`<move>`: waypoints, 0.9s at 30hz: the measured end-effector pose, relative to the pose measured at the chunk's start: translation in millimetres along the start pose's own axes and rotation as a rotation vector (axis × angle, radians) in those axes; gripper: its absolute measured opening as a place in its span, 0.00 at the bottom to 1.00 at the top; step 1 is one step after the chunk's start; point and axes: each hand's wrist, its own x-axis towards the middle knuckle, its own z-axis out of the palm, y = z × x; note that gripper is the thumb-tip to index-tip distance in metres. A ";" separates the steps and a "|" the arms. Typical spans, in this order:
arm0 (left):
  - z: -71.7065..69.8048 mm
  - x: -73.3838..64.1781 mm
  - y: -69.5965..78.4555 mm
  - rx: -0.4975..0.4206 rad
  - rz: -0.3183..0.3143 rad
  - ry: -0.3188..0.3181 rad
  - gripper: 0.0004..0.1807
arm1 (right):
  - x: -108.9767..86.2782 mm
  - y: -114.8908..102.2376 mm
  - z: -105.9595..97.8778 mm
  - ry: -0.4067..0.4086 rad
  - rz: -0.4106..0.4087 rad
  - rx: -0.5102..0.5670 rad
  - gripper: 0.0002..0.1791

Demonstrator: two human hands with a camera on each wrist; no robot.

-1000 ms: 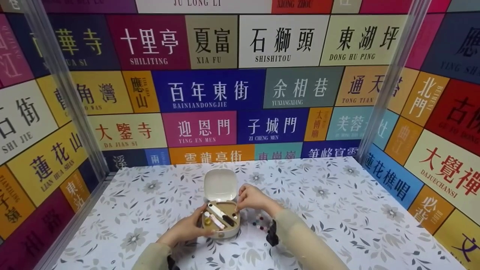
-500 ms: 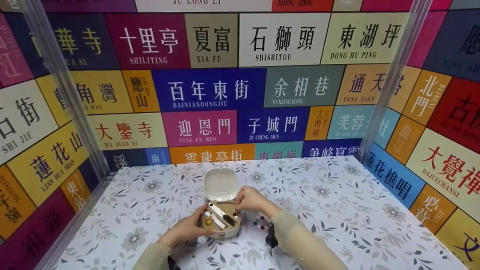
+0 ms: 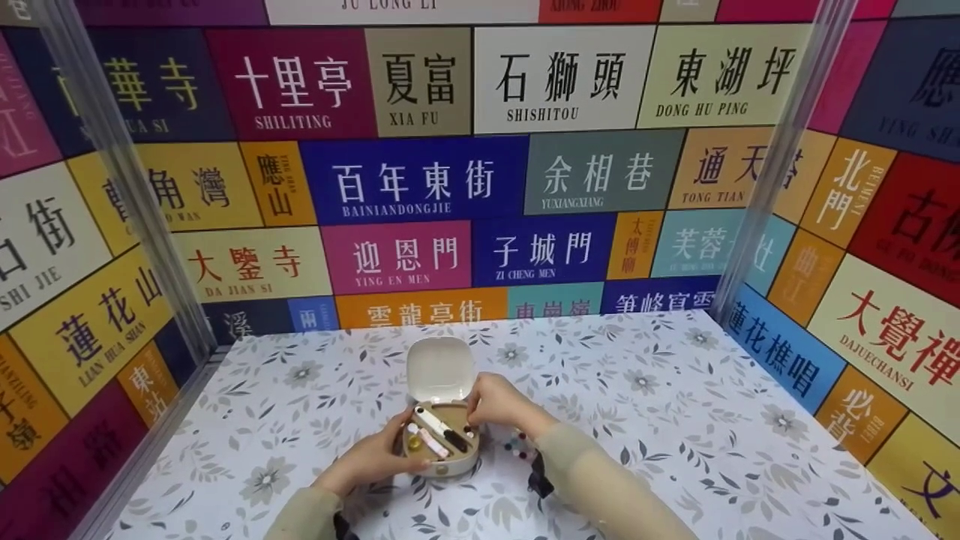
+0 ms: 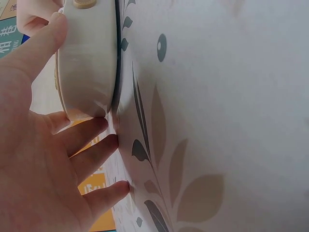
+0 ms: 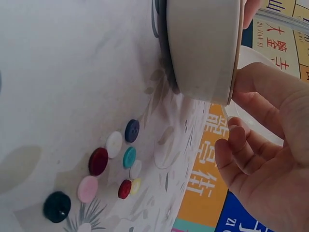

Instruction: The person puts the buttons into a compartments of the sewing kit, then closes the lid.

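A small cream box (image 3: 450, 471) stands on the table with its hinged lid (image 3: 441, 369) raised. My left hand (image 3: 373, 456) grips its left side, thumb at the front rim and fingers along the wall, as the left wrist view shows. Inside lie a white and black stick-like tool (image 3: 442, 429), a pink and white tube (image 3: 433, 442) and a small gold item (image 3: 415, 442). My right hand (image 3: 502, 401) has curled fingers, with thumb and forefinger over the right rim. Its fingertips are hidden behind the wall in the right wrist view; I cannot tell what they pinch.
Several loose buttons (image 5: 98, 161) in dark red, pink, white, blue, teal and yellow lie on the table right of the box. A floral cloth (image 3: 637, 465) covers the table. Sign-printed panels (image 3: 420, 180) rise behind and at both sides, with clear corner posts (image 3: 161, 217).
My right hand has shifted slightly left, its fingertips lower at the right side of the box. The left hand and the box have stayed put.
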 end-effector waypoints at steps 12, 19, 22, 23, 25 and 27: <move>0.2 1.2 -0.2 -0.010 -0.033 0.004 0.60 | -3.9 2.0 1.3 -0.011 0.032 0.081 0.02; 0.6 1.1 -0.5 -0.015 -0.008 -0.005 0.60 | -9.0 6.1 -5.0 -0.002 0.040 0.175 0.02; 0.3 1.3 -0.7 -0.021 0.007 -0.012 0.59 | -13.6 11.9 -12.1 0.018 0.061 0.227 0.03; 0.1 1.6 -0.9 -0.022 0.010 -0.013 0.59 | -15.5 14.9 -14.8 0.026 0.068 0.236 0.03; 0.2 2.2 -0.7 -0.029 -0.007 -0.012 0.59 | -19.7 22.4 -19.5 0.023 0.088 0.261 0.04; 0.1 3.1 -0.4 -0.043 -0.028 -0.011 0.59 | -23.9 32.1 -22.6 0.017 0.101 0.280 0.06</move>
